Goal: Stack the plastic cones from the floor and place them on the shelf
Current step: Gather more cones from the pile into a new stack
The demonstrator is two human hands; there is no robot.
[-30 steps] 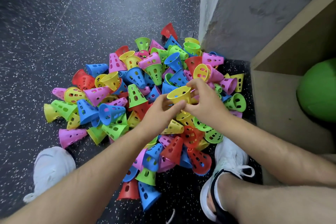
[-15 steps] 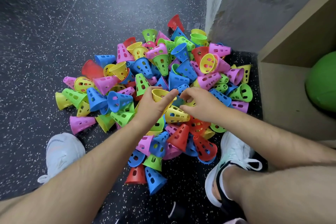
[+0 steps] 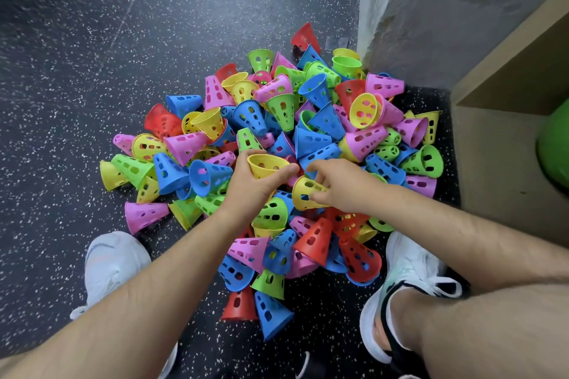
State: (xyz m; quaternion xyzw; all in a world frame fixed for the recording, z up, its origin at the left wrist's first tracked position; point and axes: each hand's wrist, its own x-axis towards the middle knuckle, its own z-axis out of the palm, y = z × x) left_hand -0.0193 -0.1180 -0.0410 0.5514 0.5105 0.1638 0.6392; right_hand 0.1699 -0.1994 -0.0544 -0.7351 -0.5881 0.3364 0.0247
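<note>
Dark speckled floor [image 3: 92, 40] fills the left and top of the frame. Wooden shelf [image 3: 492, 169] at the right edge, with a green ball [image 3: 554, 151] inside it. No cones on the visible part of the shelf.

Pile of plastic cones [image 3: 311, 132] at frame centre, red, blue, green, pink and yellow, lying at all angles against the wall corner. White shoes planted on either side of its lower edge.

Left hand [image 3: 249, 191], centre frame, curled round a yellow cone [image 3: 264, 164], wide mouth up. Cannot tell whether others are nested under it.

Right hand [image 3: 341, 184], just beside it, pinches a second yellow cone [image 3: 303, 194] by its narrow end, lying sideways with its mouth towards the left hand and touching the pile.

Judgement: early in the task, nearly everything unsorted.

Risks:
- The sideways cone may be fed in crooked and jam on the rim, since the held cone's mouth faces up.
- Lifting from mid-pile could tip neighbours and roll them outward.
- A light fingertip pinch may slip.
</note>
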